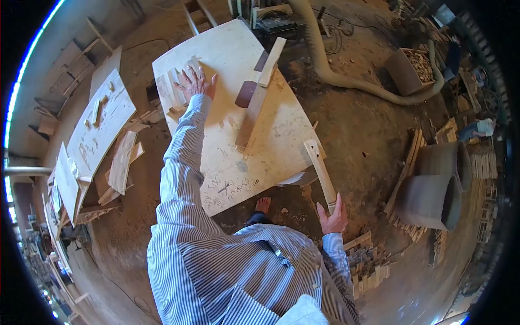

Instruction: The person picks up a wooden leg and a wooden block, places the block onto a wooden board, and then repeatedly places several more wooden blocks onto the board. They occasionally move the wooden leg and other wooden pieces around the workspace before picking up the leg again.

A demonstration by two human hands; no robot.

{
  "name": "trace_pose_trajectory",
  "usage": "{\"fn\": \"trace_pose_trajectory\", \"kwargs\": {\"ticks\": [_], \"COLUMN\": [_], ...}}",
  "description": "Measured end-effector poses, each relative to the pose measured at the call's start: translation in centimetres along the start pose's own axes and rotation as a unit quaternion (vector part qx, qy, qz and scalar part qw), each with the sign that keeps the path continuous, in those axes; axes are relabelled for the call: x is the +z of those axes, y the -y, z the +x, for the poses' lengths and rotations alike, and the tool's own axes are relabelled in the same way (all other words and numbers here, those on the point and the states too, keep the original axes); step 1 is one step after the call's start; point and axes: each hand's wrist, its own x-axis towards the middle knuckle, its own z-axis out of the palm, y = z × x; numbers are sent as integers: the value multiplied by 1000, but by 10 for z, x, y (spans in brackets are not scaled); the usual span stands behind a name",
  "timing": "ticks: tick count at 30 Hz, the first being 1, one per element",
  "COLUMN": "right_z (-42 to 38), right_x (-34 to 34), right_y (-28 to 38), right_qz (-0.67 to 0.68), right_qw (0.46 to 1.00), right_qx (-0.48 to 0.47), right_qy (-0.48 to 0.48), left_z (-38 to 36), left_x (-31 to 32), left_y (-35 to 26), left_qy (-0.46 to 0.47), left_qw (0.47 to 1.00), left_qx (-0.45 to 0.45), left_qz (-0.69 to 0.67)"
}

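While the left hand [197,84] spreads loosely over flat, pale wooden strips [169,91] on the broad plywood counter's [225,51] left, the right hand [333,218] grasps a curved tan wooden bar [320,169] beside its right corner, best held firmly.

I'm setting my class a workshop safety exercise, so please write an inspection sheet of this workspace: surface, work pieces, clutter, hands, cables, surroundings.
Surface: pale wooden board, stained, with dark handwriting along its near edge.
Work pieces: wooden strips side by side at the board's left; long slanting wood lying next to maroon patches; curved wooden piece at the right corner.
Clutter: loose offcuts on the side board; scraps in a box.
Hands: left hand spread over the strips; right hand gripping the curved piece's near end.
Cables: dark loops, probably cable, on the floor; thick hose nearby.
Surroundings: littered brown floor; large curved panels at right.
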Motion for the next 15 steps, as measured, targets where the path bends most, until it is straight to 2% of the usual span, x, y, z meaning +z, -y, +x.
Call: {"fn": "trace_pose_trajectory", "kwargs": {"ticks": [1,3,5,6,7,8,9,11,13,14,15], "right_z": [0,2,4,8,8,6,5,10,11,20,23], "right_x": [1,-3,-16,-20,-24,-24,-25,-36,-20,-22,-21], "right_y": [0,3,17,18,17,13,10,3,-24,-30,-35], "right_qz": [0,-5,63,67,67,77,90,99,93,110,111], "right_qw": [1000,1000,998,997,996,996,995,988,987,978,980], "right_qx": [-4,1,17,19,28,29,24,58,14,0,3], "right_qy": [-3,-17,7,29,46,37,29,104,128,176,164], "left_z": [-5,-20,-59,-74,-99,-125,-145,-178,-198,-199,-205], "left_x": [5,11,-6,18,16,-2,7,29,29,20,8], "left_y": [-4,-18,-30,-30,-47,-54,-63,-71,-82,-89,-93], "left_qy": [-2,-89,-86,-167,-139,-118,-91,-83,-27,-33,-3], "left_qw": [1000,991,978,941,947,921,935,920,897,891,907], "left_qx": [7,97,167,239,243,280,269,291,294,307,294], "left_qz": [-5,-40,-86,-173,-159,-244,-213,-248,-329,-334,-303]}}
